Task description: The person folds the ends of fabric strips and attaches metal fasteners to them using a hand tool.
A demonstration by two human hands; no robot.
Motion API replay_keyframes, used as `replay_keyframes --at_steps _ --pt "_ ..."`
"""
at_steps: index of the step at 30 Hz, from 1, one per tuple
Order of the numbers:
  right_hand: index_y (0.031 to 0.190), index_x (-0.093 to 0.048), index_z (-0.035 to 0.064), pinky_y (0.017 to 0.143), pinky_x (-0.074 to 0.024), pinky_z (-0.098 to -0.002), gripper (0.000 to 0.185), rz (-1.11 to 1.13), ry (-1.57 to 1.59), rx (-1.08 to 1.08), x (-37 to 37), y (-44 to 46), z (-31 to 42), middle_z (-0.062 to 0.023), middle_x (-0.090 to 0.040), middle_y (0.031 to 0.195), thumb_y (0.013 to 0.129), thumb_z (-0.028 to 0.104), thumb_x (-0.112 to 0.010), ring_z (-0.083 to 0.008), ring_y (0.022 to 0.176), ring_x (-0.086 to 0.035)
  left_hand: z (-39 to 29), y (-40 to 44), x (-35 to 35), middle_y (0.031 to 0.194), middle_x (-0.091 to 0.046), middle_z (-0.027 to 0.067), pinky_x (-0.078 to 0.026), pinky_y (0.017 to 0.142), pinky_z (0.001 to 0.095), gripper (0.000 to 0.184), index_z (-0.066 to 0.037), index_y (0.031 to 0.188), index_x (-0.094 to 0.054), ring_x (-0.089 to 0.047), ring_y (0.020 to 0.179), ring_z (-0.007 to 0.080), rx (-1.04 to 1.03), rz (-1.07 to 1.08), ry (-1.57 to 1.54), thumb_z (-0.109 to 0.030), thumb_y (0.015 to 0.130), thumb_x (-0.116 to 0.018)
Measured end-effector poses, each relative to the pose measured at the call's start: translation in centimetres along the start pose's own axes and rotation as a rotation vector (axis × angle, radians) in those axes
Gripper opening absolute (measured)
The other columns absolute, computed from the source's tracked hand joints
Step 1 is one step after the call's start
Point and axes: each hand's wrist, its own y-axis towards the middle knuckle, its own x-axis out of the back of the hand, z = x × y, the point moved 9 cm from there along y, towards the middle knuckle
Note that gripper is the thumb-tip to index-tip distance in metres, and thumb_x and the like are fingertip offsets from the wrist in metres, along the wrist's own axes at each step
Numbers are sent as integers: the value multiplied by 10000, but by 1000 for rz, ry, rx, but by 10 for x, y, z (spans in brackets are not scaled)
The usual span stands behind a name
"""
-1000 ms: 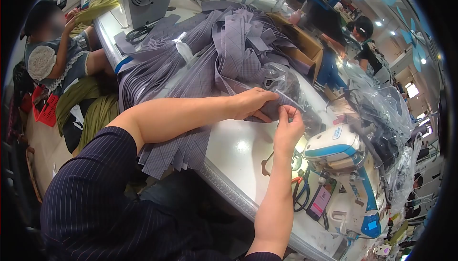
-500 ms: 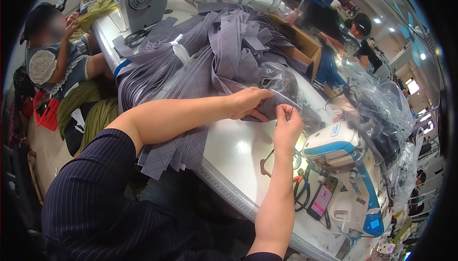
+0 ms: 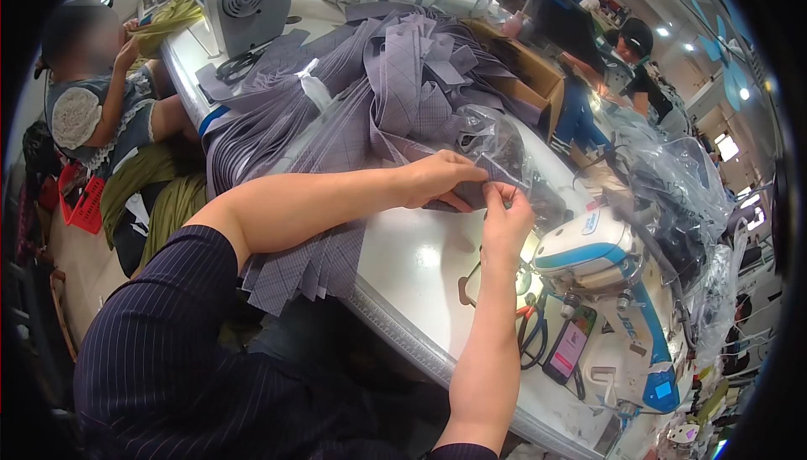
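My left hand (image 3: 443, 180) is closed on a grey checked fabric strip (image 3: 496, 173), its fingers and thumb pinching the cloth. Close beside it, my right hand (image 3: 507, 209) pinches the end of the same strip between thumb and fingertips. Both hands are raised over the white table (image 3: 412, 245), left of a white and blue sewing machine (image 3: 588, 245). The strip runs back toward a large heap of grey checked fabric pieces (image 3: 336, 115). A white tie (image 3: 314, 90) binds part of that heap.
Scissors (image 3: 532, 331) and a phone (image 3: 570, 344) lie by the machine. Clear plastic bags (image 3: 672, 182) are piled at right. Behind the heap stand a cardboard box (image 3: 538, 81) and another sewing machine (image 3: 244, 6). One person (image 3: 92, 115) sits at left, another (image 3: 639, 69) at back right.
My hands stay on the strip, with the fingertips drawn slightly closer together. The person at left has shifted the head a little; the view has moved slightly.
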Motion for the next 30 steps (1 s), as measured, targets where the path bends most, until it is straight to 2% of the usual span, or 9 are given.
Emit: replay_keyframes --at_steps 4,12,16,19,21,24,26,28,30 --pt "837 -664 -33 658 -491 -311 171 -18 2 -7 0 0 -4 -101 -677 754 864 134 -686 -160 665 -599 -5 -3 -8 1004 -647 76 -605 762 296 295 47 1037 -661 -642 905 153 -76 76 43 -229 944 -619" --pt "852 -668 -29 672 -497 -325 169 -27 -24 -23 0 -1 -3 -104 -685 765 869 139 -675 -181 678 -621 -2 0 -1 965 -676 81 -591 729 273 270 35 1053 -673 -661 853 155 -85 -28 120 -207 952 -611" --pt "853 -669 -27 675 -492 -320 203 -96 -9 75 9 3 0 -93 -683 764 883 175 -673 -179 685 -621 0 4 4 1023 -681 80 -587 787 297 274 10 1098 -667 -649 898 145 -69 -45 152 -222 983 -581" --pt "930 -673 -22 687 -495 -335 180 -144 3 76 20 4 6 -91 -687 797 922 149 -617 -199 703 -623 3 3 7 982 -674 86 -591 727 274 281 41 1070 -670 -652 853 153 -50 -77 82 -207 959 -600" --pt "989 -668 -20 734 -504 -342 178 -148 1 95 24 5 7 -108 -697 888 935 133 -594 -225 791 -643 -2 2 4 991 -670 80 -590 731 273 275 38 1074 -670 -647 864 152 -65 -61 56 -201 963 -594" --pt "1057 -653 -23 800 -509 -356 196 -166 -109 200 27 7 18 -147 -681 1031 936 110 -573 -271 906 -647 -3 2 4 1000 -667 73 -591 732 274 275 31 1076 -672 -644 874 153 -70 -49 81 -207 967 -589" --pt "1137 -625 -11 856 -508 -386 235 -147 -273 563 21 -5 54 -167 -646 1138 935 75 -543 -315 1003 -632 -4 2 3 1020 -668 66 -589 759 283 281 24 1101 -665 -641 898 141 -78 -34 113 -214 978 -580" --pt "1164 -613 -2 860 -509 -397 254 -104 -289 609 14 -9 61 -167 -641 1141 931 60 -534 -328 1009 -632 -1 3 2 1041 -669 59 -587 785 291 287 17 1126 -657 -638 922 128 -81 -19 142 -222 990 -571" --pt "1199 -595 17 835 -520 -414 281 -30 -289 646 4 -13 64 -160 -641 1114 928 46 -528 -349 1007 -637 -3 4 2 955 -668 43 -567 712 257 277 31 1074 -672 -644 806 124 -120 -25 208 -211 968 -591"
